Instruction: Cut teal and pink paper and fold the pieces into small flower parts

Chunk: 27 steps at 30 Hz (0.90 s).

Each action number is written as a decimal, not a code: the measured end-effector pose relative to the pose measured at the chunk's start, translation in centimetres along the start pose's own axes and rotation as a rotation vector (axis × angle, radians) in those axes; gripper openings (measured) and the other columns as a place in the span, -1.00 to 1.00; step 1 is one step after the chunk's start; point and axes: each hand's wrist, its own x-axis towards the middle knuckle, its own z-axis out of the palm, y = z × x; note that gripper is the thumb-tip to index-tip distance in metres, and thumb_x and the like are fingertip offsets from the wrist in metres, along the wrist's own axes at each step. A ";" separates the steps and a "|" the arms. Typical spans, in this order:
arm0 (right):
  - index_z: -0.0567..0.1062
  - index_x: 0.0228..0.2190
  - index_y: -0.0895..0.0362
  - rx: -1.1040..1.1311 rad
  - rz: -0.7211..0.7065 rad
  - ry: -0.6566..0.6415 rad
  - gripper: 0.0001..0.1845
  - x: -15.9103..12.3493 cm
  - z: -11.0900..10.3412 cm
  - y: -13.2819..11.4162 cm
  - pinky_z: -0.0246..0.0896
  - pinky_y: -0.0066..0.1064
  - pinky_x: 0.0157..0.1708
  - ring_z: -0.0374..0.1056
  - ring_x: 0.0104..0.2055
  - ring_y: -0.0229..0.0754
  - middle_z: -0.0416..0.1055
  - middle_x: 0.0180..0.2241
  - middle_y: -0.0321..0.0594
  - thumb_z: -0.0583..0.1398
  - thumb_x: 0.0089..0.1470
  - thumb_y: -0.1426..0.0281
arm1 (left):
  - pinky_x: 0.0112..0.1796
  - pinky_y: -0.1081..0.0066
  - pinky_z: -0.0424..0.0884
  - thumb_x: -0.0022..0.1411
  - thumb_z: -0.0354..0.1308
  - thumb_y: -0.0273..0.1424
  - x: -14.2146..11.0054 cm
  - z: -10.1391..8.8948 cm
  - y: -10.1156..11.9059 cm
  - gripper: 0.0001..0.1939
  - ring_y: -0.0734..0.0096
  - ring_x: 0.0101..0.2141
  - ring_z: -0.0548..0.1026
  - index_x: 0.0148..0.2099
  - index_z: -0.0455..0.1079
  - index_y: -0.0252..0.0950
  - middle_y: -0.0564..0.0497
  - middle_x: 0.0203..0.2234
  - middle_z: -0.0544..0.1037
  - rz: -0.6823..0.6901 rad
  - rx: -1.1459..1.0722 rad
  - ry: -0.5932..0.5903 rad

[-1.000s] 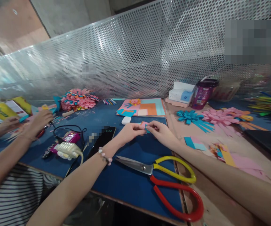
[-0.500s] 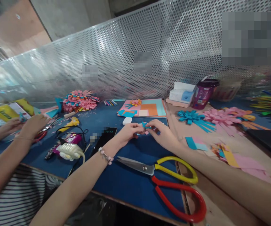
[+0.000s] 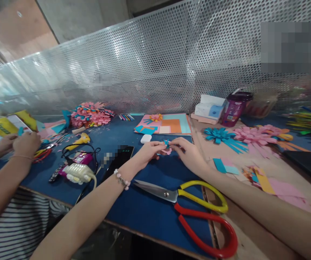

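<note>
A small blue and pink paper piece (image 3: 166, 143), its blue part curled, is pinched between both hands above the blue tabletop. My left hand (image 3: 150, 151), with a beaded bracelet at the wrist, is closed on its left side. From the right, the fingertips of my right hand (image 3: 184, 150) close on the same piece. Just below the hands lies a large pair of scissors (image 3: 169, 195) with one yellow and one red handle. Close to my left forearm is a dark phone (image 3: 119, 159), and a white case (image 3: 145, 139) sits behind the left hand.
Behind stand a perforated metal screen (image 3: 155, 65), a tissue pack (image 3: 210, 108) and a purple cup (image 3: 235, 110). Paper flowers (image 3: 217, 135) and coloured scraps (image 3: 223, 166) lie right. At left are a paper-flower heap (image 3: 92, 115), yellow glue gun (image 3: 78, 141), cables and a co-worker's hands (image 3: 22, 142).
The paper piece has turned in my fingers, and its blue part now looks curled, with pink below. The co-worker has set down the yellow glue gun and drawn a hand back left.
</note>
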 end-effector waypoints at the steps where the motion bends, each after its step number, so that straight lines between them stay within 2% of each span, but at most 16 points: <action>1: 0.43 -0.30 0.08 -0.007 -0.003 -0.002 -0.82 0.0 0.0 0.0 0.23 -0.33 -0.27 0.32 -0.23 -0.17 0.39 -0.26 -0.16 0.03 0.12 0.37 | -0.52 0.54 0.17 -0.06 0.21 -0.22 0.0 0.0 -0.1 -0.71 0.46 -0.37 0.44 -0.33 0.41 -0.34 -0.08 -0.34 0.52 0.006 0.009 0.002; 10: 0.39 -0.31 0.10 0.000 0.056 0.009 -0.85 -0.1 0.2 0.1 0.22 -0.38 -0.36 0.30 -0.32 -0.21 0.37 -0.30 -0.18 0.06 0.11 0.33 | -0.52 0.52 0.20 0.02 0.12 -0.24 0.1 0.1 -0.6 -0.75 0.43 -0.40 0.41 -0.39 0.38 -0.35 -0.02 -0.48 0.46 0.225 0.249 0.059; 16: 0.37 -0.32 0.10 0.134 0.231 -0.071 -0.77 0.1 -0.1 -0.3 0.21 -0.43 -0.55 0.25 -0.56 -0.30 0.38 -0.44 -0.26 0.05 0.10 0.22 | -0.52 0.51 0.20 0.06 0.07 -0.21 -0.2 0.4 -0.5 -0.73 0.48 -0.48 0.36 -0.39 0.37 -0.35 0.00 -0.50 0.47 0.294 0.365 0.062; 20: 0.38 -0.34 0.11 0.188 0.259 -0.072 -0.73 0.2 -0.2 -0.2 0.19 -0.46 -0.61 0.22 -0.62 -0.33 0.37 -0.47 -0.29 0.06 0.07 0.18 | -0.51 0.51 0.21 0.06 0.07 -0.23 -0.2 0.6 -0.5 -0.74 0.50 -0.49 0.34 -0.39 0.38 -0.35 0.01 -0.50 0.45 0.308 0.385 0.072; 27: 0.41 -0.38 0.13 0.225 0.274 -0.047 -0.71 0.2 -0.2 0.3 0.17 -0.46 -0.59 0.24 -0.61 -0.33 0.39 -0.48 -0.29 0.11 0.02 0.15 | -0.51 0.51 0.20 0.03 0.12 -0.25 -0.1 0.6 -0.6 -0.75 0.49 -0.47 0.35 -0.36 0.43 -0.36 0.00 -0.49 0.47 0.275 0.329 0.044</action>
